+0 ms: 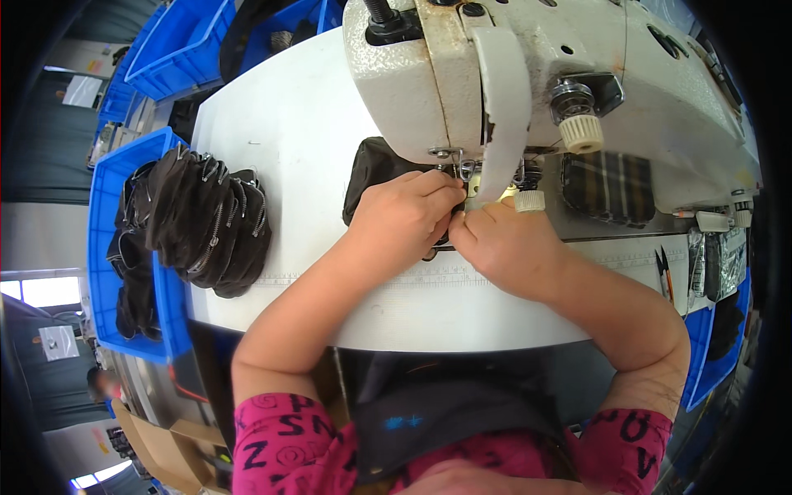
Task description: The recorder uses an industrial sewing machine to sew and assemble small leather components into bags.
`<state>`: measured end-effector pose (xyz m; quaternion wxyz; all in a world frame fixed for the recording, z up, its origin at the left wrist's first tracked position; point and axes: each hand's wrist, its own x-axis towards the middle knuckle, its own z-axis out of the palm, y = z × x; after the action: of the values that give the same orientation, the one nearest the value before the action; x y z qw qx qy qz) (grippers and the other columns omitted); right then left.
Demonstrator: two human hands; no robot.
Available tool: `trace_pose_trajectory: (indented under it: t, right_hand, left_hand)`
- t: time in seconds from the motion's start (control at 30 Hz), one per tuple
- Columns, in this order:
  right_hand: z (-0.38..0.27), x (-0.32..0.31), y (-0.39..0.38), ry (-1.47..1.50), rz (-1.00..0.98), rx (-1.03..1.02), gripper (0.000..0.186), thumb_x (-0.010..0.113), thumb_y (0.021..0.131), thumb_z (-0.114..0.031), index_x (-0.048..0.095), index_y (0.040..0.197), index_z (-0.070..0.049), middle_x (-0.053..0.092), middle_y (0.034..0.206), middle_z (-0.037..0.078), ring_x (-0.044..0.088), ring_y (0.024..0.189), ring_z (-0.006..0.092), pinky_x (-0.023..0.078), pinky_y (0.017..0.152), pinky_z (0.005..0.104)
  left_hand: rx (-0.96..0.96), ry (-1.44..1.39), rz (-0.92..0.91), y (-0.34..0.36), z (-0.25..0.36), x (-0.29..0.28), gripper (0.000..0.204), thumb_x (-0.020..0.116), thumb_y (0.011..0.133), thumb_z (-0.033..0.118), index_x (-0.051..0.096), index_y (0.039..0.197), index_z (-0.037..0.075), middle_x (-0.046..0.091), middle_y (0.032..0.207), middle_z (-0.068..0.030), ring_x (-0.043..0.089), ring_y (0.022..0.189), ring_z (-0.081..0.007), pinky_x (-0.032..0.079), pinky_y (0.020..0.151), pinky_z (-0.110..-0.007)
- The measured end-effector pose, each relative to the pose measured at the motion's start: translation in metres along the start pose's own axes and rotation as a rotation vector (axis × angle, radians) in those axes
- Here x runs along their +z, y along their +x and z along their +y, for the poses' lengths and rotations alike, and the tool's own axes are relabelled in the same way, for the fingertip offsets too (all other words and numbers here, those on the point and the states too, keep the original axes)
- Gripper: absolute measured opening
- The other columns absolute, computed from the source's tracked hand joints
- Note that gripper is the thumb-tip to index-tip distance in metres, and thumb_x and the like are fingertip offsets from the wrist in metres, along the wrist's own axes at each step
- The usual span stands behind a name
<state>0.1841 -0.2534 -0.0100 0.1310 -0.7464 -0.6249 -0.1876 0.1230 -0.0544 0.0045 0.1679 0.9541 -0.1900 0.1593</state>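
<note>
My left hand (404, 210) is closed on a dark brown fabric piece (371, 169) at the needle area of a white sewing machine (404, 91). The cloth spreads out behind and left of that hand on the white table. My right hand (513, 249) is pressed close beside it, thumb and fingers bunched near the presser foot (469, 172). Both sets of fingertips nearly meet there, and they cover most of the cloth between them. What exactly the right fingers pinch is mostly hidden; the same fabric's edge shows between the hands.
A pile of dark zippered pouches (210, 223) sits at the table's left, by a blue bin (169, 289). Plaid dark fabric (609, 188) lies under the machine arm. Tweezers (662, 272) and a ruler strip (388, 276) are on the white table (280, 124).
</note>
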Motion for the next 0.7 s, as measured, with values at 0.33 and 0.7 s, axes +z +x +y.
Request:
trace_pose_trajectory:
  t: [0.33,0.7]
  right_hand:
    - [0.006,-0.002,-0.001,-0.005,-0.043,0.033,0.012,0.069,0.073,-0.013,0.064,0.083,-0.011,0.058,0.071,0.000,0.063,0.061,0.0168,0.050,0.051,0.0336]
    - [-0.006,-0.014,-0.005,-0.113,-0.140,0.015,0.011,0.071,0.082,-0.009,0.071,0.091,-0.001,0.057,0.063,0.000,0.060,0.054,0.0147,0.043,0.047,0.0312]
  left_hand:
    - [0.073,0.041,0.028,-0.003,0.004,-0.001,0.028,0.078,0.075,0.007,0.077,0.103,0.007,0.074,0.111,-0.0034,0.071,0.086,-0.0269,0.058,0.071,-0.038]
    - [-0.067,-0.114,0.034,-0.005,0.009,-0.001,0.028,0.076,0.077,0.002,0.077,0.104,0.004,0.073,0.103,-0.0066,0.069,0.084,-0.0296,0.056,0.072,-0.040]
